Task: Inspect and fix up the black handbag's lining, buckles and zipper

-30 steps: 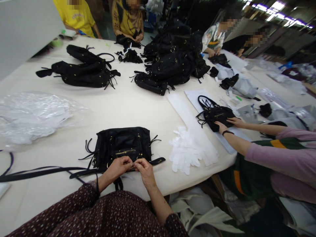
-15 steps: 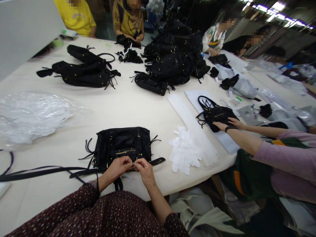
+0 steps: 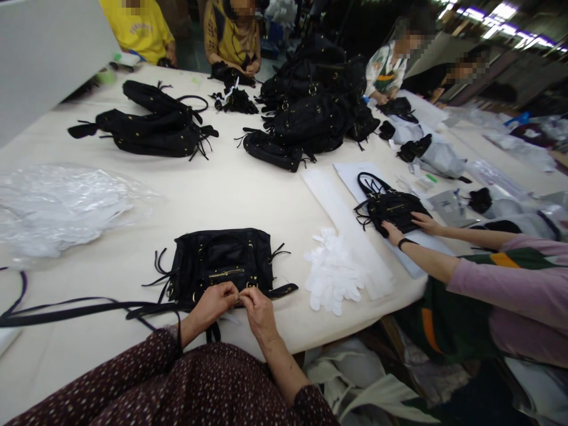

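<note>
A black handbag (image 3: 226,254) with gold studs, rings and a front zipper lies flat on the table in front of me. At its near edge, my left hand (image 3: 217,302) is closed in a pinch, fingertips together. My right hand (image 3: 257,306) pinches right beside it, the fingertips of both hands almost meeting. Whatever small piece sits between them is too small to make out. Thin black laces hang from the bag's two sides, and a long black strap (image 3: 84,309) runs off to the left.
Left is a heap of clear plastic (image 3: 66,207). White cut pieces (image 3: 332,272) and a white sheet strip (image 3: 346,225) lie right. A co-worker's hands rest on another black bag (image 3: 390,207). Black bags (image 3: 306,118) are piled at the back, more bags (image 3: 151,127) back left; several people stand around.
My hands stay pinched at the bag's near edge with barely any shift. The co-worker's nearer hand on the right has moved slightly over the other bag.
</note>
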Available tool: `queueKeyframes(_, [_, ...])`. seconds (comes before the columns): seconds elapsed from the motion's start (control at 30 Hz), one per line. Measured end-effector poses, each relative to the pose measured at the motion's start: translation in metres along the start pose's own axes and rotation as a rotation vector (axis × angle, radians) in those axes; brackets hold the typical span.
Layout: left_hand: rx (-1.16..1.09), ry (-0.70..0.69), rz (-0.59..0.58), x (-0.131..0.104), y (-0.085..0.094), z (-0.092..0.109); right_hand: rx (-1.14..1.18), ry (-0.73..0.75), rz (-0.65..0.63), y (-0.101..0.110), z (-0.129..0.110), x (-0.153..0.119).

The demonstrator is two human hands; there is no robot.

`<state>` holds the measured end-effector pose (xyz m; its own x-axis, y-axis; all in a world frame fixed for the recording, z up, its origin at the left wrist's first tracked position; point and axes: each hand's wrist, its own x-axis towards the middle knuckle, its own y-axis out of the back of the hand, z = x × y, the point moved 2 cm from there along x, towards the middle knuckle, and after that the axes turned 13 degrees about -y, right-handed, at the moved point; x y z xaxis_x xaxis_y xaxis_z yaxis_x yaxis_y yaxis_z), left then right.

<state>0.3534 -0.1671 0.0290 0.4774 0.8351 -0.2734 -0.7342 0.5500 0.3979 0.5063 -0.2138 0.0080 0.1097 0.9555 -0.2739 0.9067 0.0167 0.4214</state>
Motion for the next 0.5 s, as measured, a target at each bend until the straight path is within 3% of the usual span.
queueKeyframes(0.2, [-0.007, 0.021, -0.035, -0.002, 0.002, -0.001, 0.022, -0.042, -0.048, -0.002, -0.005, -0.002])
queueKeyframes(0.3, [0.023, -0.062, -0.115, -0.009, 0.008, 0.006, 0.088, -0.028, -0.059, 0.007, -0.006, -0.016])
queueKeyframes(0.4, [0.1, -0.166, -0.179, -0.021, 0.019, 0.01, 0.134, -0.024, -0.021, 0.016, 0.006, -0.033])
queueKeyframes(0.5, [0.226, -0.212, -0.1, -0.026, 0.032, 0.008, 0.13, -0.117, 0.003, 0.021, 0.026, -0.043])
